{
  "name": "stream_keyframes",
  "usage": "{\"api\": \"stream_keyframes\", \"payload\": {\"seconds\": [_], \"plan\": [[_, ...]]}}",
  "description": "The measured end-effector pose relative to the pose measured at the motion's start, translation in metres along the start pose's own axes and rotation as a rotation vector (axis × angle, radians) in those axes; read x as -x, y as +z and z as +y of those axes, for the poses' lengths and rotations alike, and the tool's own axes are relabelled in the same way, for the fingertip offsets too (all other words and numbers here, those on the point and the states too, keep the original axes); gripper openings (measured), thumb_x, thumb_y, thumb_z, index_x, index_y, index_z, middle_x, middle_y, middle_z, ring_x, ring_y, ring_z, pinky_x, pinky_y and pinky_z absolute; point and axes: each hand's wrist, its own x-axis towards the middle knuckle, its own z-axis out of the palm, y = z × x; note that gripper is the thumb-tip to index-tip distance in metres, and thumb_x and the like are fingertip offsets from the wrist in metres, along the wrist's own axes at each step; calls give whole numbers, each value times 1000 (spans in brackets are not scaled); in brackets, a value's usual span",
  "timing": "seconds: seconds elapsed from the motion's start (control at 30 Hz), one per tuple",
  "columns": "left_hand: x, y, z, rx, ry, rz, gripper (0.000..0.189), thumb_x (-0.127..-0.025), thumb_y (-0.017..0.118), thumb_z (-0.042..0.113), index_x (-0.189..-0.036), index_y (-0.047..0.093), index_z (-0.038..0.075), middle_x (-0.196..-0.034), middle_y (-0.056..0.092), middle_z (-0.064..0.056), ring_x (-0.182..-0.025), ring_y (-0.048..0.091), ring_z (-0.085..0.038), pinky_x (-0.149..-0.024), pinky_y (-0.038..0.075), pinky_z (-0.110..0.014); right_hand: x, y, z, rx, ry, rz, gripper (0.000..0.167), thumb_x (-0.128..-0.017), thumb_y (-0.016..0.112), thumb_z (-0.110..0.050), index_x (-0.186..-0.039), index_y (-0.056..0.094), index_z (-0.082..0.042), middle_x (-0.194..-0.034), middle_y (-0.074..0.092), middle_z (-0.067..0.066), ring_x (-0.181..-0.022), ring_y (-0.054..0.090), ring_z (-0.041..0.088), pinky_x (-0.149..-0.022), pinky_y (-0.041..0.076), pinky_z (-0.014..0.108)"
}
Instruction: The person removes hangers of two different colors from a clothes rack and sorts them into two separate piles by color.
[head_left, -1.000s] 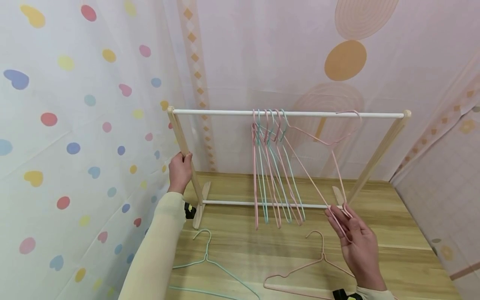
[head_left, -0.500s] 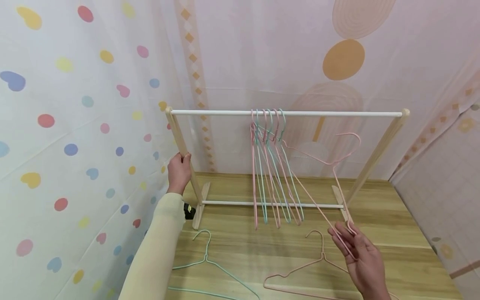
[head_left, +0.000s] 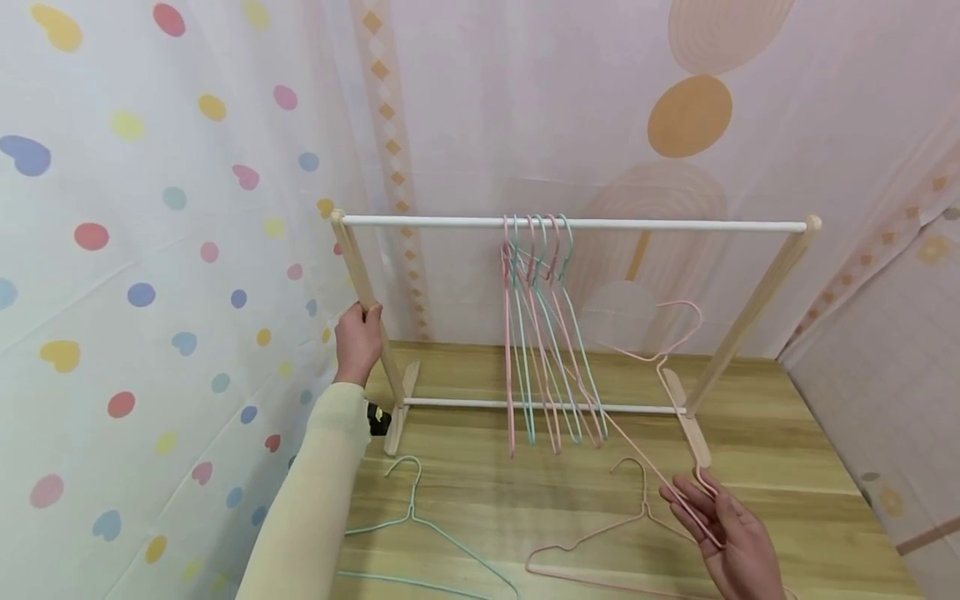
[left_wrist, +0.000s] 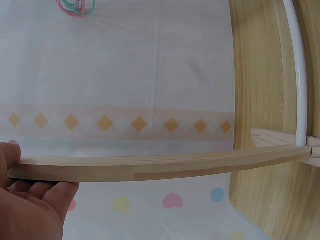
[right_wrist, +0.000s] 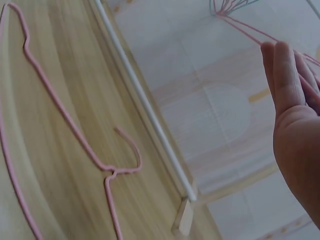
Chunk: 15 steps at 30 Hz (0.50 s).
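In the head view my left hand (head_left: 358,343) grips the left wooden post (head_left: 354,258) of a small clothes rack. The left wrist view shows the thumb on one side of that post and fingers on the other. My right hand (head_left: 731,533) holds a pink wire clothes hanger (head_left: 699,317) by one end. Its hook is free of the white rail (head_left: 690,225) and stands below it. Part of this hanger runs behind several pink and mint hangers (head_left: 512,375) that hang together near the middle of the rail.
On the wooden tabletop (head_left: 465,475) lie a mint hanger (head_left: 412,496) at front left and a pink hanger (head_left: 645,492) at front right. A white lower bar (head_left: 465,403) joins the rack's feet. Patterned curtains (head_left: 225,183) stand behind and at the sides.
The right hand has moved down and toward me with the pink hanger. That hanger's hook, level with the rail before, has dropped well below it. The left hand stays on the post.
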Motion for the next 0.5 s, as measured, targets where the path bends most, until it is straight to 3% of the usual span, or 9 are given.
{"api": "stream_keyframes", "payload": {"seconds": [0.27,0.5], "plan": [[-1,-1,0,-6,-9,-2,36,-105,45,30,-90,55,-1,-70,42,-11,-62,44,-27,-55,38,-37,12,-13,-8,-36,163,0,59,-106,1,-15,-142,43,4,-135,48,28,-125,45,43,-104,31,43],[-1,1,0,-9,-13,2,34,-105,45,28,-88,54,-1,-70,42,-11,-63,44,-27,-57,38,-36,25,-25,-17,-84,296,-37,61,-105,-2,-17,-145,41,2,-139,46,26,-128,41,42,-105,28,43]]}}
